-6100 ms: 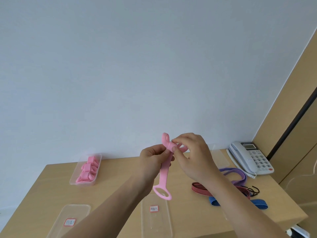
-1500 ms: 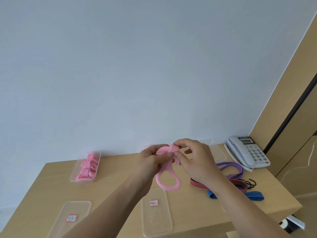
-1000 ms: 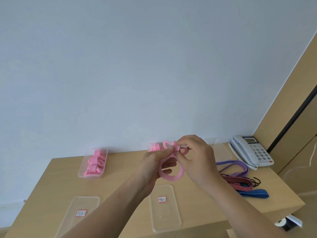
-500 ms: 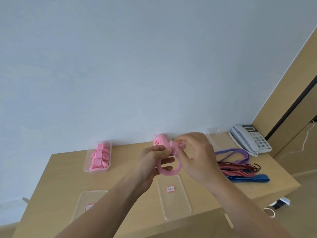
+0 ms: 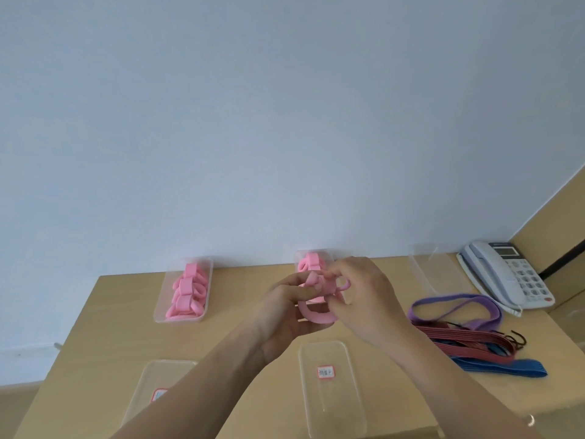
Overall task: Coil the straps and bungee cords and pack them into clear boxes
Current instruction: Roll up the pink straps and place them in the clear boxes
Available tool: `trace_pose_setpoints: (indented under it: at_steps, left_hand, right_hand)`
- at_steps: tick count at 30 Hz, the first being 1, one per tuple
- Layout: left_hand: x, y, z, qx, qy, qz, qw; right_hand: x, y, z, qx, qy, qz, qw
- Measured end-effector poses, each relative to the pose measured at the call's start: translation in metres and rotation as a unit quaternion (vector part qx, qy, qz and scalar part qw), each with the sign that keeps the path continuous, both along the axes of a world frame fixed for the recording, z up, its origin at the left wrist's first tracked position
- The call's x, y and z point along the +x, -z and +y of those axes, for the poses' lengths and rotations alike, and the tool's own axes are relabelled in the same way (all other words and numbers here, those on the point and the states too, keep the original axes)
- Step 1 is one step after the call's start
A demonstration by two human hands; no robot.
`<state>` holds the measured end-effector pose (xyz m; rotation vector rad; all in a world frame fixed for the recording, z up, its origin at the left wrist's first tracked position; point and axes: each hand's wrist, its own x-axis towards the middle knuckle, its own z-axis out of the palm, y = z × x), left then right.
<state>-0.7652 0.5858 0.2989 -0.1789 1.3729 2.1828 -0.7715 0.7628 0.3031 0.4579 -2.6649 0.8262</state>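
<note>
Both hands hold a pink strap (image 5: 316, 315) above the middle of the wooden table (image 5: 240, 337). My left hand (image 5: 289, 308) grips its coiled part, and my right hand (image 5: 367, 299) pinches the end near the top of the coil. A loop of the strap hangs below the fingers. A clear box (image 5: 185, 291) at the back left holds several coiled pink straps. Behind my hands a second clear box (image 5: 311, 259) also holds pink straps, partly hidden. An empty clear box (image 5: 437, 274) stands at the back right.
Two clear lids with red-edged labels lie near the front edge, one (image 5: 330, 391) in the middle and one (image 5: 158, 384) at the left. A purple strap (image 5: 456, 307), red bungee cords (image 5: 456, 339) and a blue strap (image 5: 506, 369) lie at the right. A white telephone (image 5: 506, 277) sits at the back right.
The hanging length of pink strap has been wound into a small coil with a short loop. My view has dipped, so more of the table's front shows.
</note>
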Motion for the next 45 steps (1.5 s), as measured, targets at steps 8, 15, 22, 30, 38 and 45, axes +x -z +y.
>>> trace_pose_setpoints:
  at_steps: [8,15,22,30,38,45]
  left_hand:
    - [-0.045,0.010,0.021,0.054,-0.025,-0.092,0.994]
    - [-0.079,0.032,0.037,0.072,-0.067,-0.199,0.975]
    - [-0.109,0.050,0.043,0.033,-0.069,-0.198,0.977]
    - [-0.120,0.071,0.052,-0.090,-0.047,-0.210,0.972]
    - [-0.125,0.082,0.050,-0.075,-0.076,-0.246,0.963]
    - [-0.133,0.098,0.041,-0.066,-0.097,-0.270,0.956]
  right_hand:
    - [-0.049,0.035,0.016,0.036,-0.023,0.025,0.999]
    - [-0.077,0.067,0.033,0.013,-0.072,-0.031,0.997]
    - [-0.098,0.094,0.048,-0.023,-0.157,-0.119,0.980]
    - [-0.103,0.120,0.058,-0.052,-0.150,-0.123,0.980]
    - [-0.112,0.128,0.055,-0.027,-0.195,-0.175,0.965]
    - [-0.122,0.135,0.049,-0.059,-0.181,-0.147,0.971]
